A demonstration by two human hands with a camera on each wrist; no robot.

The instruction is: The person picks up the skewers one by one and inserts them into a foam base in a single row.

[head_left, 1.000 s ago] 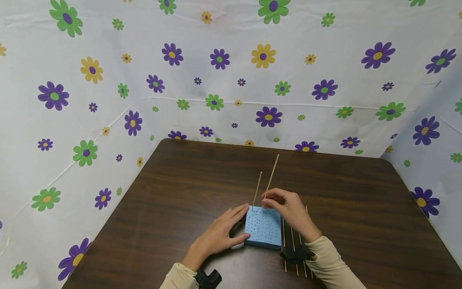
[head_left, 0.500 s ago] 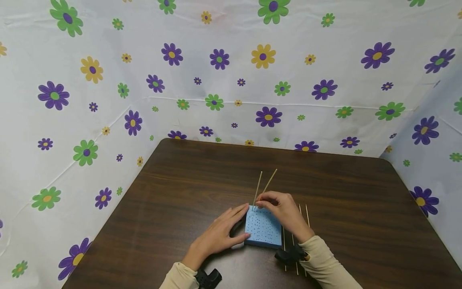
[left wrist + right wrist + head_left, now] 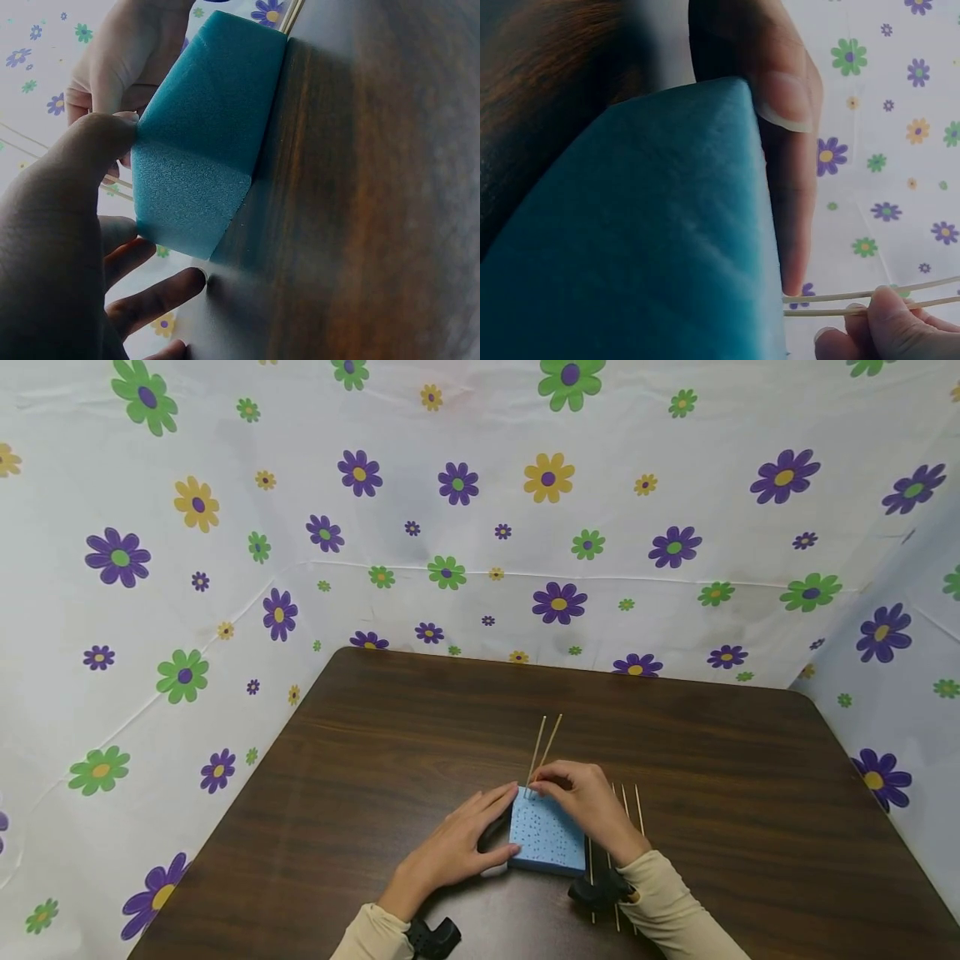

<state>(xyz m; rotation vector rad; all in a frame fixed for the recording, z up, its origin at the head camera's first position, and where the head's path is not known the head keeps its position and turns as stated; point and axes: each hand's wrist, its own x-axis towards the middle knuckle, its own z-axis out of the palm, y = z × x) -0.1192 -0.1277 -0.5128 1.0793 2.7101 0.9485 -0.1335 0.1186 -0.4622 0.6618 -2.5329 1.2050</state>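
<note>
Block (image 3: 546, 833) sits in from the far edge of the table (image 3: 420, 718), one stick (image 3: 536, 743) standing at its far-left corner; right hand (image 3: 588, 800) pinches a second stick (image 3: 552, 737), seated or not I can't tell. Left hand (image 3: 453, 845), fingers straight, braces the block; unused sticks (image 3: 640, 811) lie beside its right edge.

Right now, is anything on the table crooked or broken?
A little crooked: the pinched stick in the right hand leans more than the standing stick in the blue block. Nothing looks broken.
</note>
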